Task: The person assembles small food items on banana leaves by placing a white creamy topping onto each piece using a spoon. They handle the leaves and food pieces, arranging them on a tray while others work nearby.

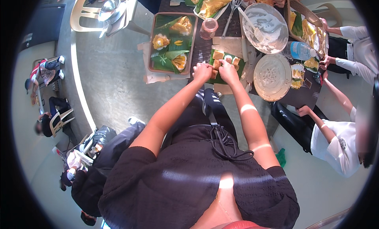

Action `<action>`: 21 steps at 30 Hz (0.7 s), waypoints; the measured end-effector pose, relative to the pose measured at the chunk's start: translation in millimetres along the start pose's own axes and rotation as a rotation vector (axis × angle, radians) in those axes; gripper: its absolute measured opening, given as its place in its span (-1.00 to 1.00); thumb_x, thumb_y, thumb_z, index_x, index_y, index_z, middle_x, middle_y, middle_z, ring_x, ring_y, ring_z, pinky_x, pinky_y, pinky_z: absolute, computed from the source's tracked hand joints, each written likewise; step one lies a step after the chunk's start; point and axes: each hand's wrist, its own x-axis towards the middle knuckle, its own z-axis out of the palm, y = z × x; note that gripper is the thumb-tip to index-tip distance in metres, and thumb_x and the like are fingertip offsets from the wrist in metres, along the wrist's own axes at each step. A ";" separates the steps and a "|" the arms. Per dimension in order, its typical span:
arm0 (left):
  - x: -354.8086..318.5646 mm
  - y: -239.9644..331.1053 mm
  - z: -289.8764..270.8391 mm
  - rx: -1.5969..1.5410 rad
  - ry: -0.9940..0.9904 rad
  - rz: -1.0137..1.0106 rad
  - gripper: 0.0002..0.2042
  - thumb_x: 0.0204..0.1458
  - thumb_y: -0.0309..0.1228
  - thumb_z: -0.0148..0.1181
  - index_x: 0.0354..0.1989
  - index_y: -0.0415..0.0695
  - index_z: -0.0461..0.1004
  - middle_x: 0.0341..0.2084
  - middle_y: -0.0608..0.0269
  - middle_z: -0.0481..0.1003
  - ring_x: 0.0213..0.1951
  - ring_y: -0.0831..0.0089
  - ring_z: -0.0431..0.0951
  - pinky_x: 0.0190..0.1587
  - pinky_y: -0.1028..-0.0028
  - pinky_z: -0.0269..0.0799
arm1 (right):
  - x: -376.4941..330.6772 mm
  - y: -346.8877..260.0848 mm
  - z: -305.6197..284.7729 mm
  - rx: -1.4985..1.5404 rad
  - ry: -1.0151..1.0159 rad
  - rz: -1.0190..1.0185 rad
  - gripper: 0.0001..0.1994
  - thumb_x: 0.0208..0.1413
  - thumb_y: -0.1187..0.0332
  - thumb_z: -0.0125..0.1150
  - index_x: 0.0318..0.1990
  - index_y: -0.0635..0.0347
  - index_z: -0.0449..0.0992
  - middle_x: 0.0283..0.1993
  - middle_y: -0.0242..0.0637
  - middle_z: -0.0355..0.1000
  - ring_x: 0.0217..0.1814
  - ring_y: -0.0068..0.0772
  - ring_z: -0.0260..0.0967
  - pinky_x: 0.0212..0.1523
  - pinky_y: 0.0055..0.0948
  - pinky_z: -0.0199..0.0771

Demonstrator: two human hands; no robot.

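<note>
Small brown, block-shaped pieces of food [236, 61], some with white on top, sit on a green banana leaf [233, 54] over brown cardboard at the table's near edge. My left hand [202, 71] is at the left side of these pieces, its fingers closed at the edge of the leaf. Just to its right, my right hand [228, 71] reaches down with fingers pinched over the pieces. One brown piece [216, 64] shows between the two sets of fingertips. My fingers cover whatever is in either grip.
Left stands a leaf-lined tray [151, 51] of yellow food, beside a glass jar [209, 28] and whisk [228, 22]. Right are a metal bowl [276, 24] of white cream, a round pale lid or plate [272, 77], a water bottle [302, 50] and a basket [312, 16]. Other people's hands surround the table.
</note>
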 end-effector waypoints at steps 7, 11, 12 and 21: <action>9.4 0.8 -11.1 -0.014 0.202 0.272 -0.79 -0.16 -0.39 -0.05 -0.29 -0.07 0.33 -0.23 0.13 0.30 -0.14 0.15 0.25 -0.14 0.22 0.21 | 7.0 -9.2 -28.3 0.042 0.165 0.096 -0.73 -0.14 0.34 -0.05 -0.23 0.08 0.43 -0.31 -0.09 0.40 -0.25 -0.14 0.35 -0.21 -0.26 0.32; 23.6 13.1 -20.0 0.034 0.239 0.406 -0.79 -0.15 -0.41 -0.03 -0.29 -0.14 0.29 -0.37 0.18 0.40 -0.24 0.17 0.35 -0.21 0.26 0.27 | 21.3 -10.0 -40.0 -0.153 0.230 0.013 -0.81 -0.16 0.33 0.00 -0.35 0.04 0.49 -0.28 -0.17 0.36 -0.23 -0.18 0.33 -0.20 -0.30 0.32; 25.8 18.8 -22.9 0.048 0.230 0.407 -0.79 -0.15 -0.40 -0.02 -0.29 -0.14 0.29 -0.38 0.20 0.41 -0.25 0.19 0.36 -0.22 0.26 0.27 | 24.8 -10.9 -40.7 -0.171 0.231 0.012 -0.82 -0.17 0.34 0.00 -0.37 0.06 0.49 -0.27 -0.16 0.34 -0.25 -0.15 0.33 -0.21 -0.29 0.32; 45.0 30.6 -23.9 0.086 0.128 0.257 -0.80 -0.17 -0.31 0.08 -0.34 -0.06 0.38 -0.43 0.18 0.46 -0.28 0.23 0.44 -0.25 0.31 0.35 | 43.1 -7.1 -33.5 -0.332 0.200 -0.016 -0.90 -0.24 0.37 0.08 -0.52 0.07 0.51 -0.22 -0.21 0.26 -0.15 -0.15 0.24 -0.15 -0.31 0.31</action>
